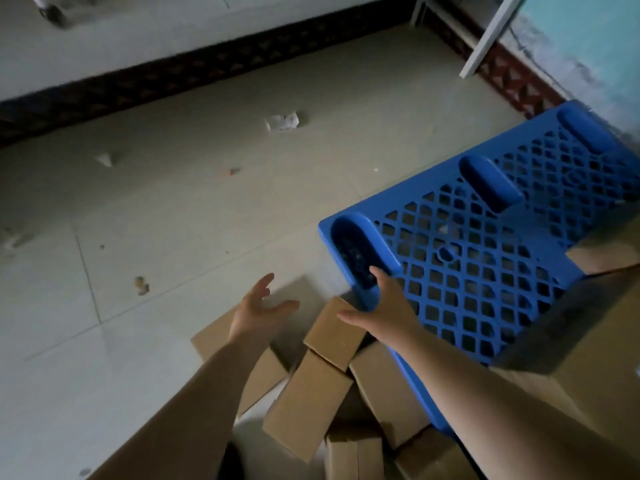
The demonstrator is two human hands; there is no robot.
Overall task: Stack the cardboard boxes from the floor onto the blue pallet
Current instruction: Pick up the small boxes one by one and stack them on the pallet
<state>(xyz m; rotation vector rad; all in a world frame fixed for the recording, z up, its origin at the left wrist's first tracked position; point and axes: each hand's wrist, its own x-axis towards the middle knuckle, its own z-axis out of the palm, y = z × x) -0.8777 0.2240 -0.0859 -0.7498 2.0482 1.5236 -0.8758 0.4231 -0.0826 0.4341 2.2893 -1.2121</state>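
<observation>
The blue pallet (485, 244), a plastic lattice with its feet facing up, lies tilted on top of a heap of cardboard boxes (311, 393) at the lower right. My right hand (384, 310) rests on the pallet's near corner by one foot, fingers spread against the edge, not clearly gripping. My left hand (259, 311) hovers open above a flat box (221, 334) to the left of the pallet, holding nothing. One small box (336, 332) stands tilted between my hands. More cardboard (609, 341) shows under the pallet's right side.
Pale floor tiles (173, 209) stretch to the left and back, littered with paper scraps (282, 121). A dark patterned skirting (173, 81) lines the far wall. A white frame leg (485, 39) stands at the back right by a turquoise wall.
</observation>
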